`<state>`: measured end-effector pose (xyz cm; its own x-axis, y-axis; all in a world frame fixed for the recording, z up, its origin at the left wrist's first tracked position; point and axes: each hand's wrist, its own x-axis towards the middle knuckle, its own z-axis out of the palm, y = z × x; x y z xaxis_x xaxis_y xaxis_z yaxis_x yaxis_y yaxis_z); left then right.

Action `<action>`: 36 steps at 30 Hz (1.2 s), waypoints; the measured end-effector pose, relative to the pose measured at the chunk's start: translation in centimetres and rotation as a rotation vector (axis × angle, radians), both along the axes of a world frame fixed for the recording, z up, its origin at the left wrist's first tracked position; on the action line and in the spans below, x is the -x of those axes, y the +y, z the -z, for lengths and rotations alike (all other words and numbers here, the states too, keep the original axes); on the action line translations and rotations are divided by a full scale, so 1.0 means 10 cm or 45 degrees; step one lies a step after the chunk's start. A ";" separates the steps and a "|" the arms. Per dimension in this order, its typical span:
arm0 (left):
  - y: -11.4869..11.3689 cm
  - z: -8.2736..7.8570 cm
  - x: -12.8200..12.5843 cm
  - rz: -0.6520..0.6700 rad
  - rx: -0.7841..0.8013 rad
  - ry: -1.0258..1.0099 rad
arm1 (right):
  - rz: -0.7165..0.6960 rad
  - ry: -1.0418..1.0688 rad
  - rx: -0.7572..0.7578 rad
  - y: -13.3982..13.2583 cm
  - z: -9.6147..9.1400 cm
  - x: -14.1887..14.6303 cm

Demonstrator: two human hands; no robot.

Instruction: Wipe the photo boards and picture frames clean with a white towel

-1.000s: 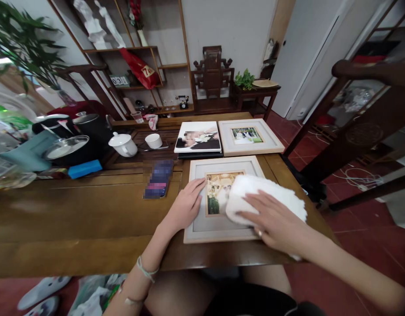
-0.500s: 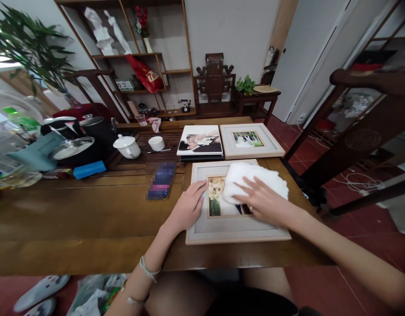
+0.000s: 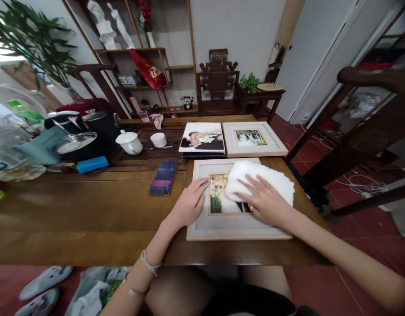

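A picture frame (image 3: pixel 242 232) with a pale border lies flat on the table in front of me. My left hand (image 3: pixel 190 202) rests on its left side, fingers stretched toward the inner photo (image 3: pixel 216 204). On the right part of the frame, a folded white cloth (image 3: pixel 278 180) covers much of the photo. My right hand (image 3: pixel 260 199) lies spread on the cloth, pressing it down, with a ring on one finger. The frame's right edge is partly hidden by the cloth and my forearm.
Behind the frame are a photo album (image 3: pixel 202 138) and a second framed photo (image 3: pixel 255 139). A phone (image 3: pixel 163 177) lies to the left. Farther left stand a white lidded teapot (image 3: pixel 129 142), a white cup (image 3: pixel 158 140) and a blue block (image 3: pixel 92 164). A dark wooden chair (image 3: pixel 363 127) is at the right.
The view has shifted slightly. My right hand and the cloth have slid a little to the right over the frame. My left hand stays on the frame's left side.
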<state>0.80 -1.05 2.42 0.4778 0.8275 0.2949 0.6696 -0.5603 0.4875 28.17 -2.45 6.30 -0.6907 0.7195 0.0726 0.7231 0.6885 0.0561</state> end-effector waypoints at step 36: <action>0.01 0.03 0.00 -0.001 -0.017 0.000 | -0.151 -0.088 0.011 0.58 -0.11 0.28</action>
<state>0.80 -0.96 2.11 0.4771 0.8238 0.3061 0.6701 -0.5664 0.4797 25.39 3.34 7.35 -0.7743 0.6326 0.0159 0.6309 0.7698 0.0968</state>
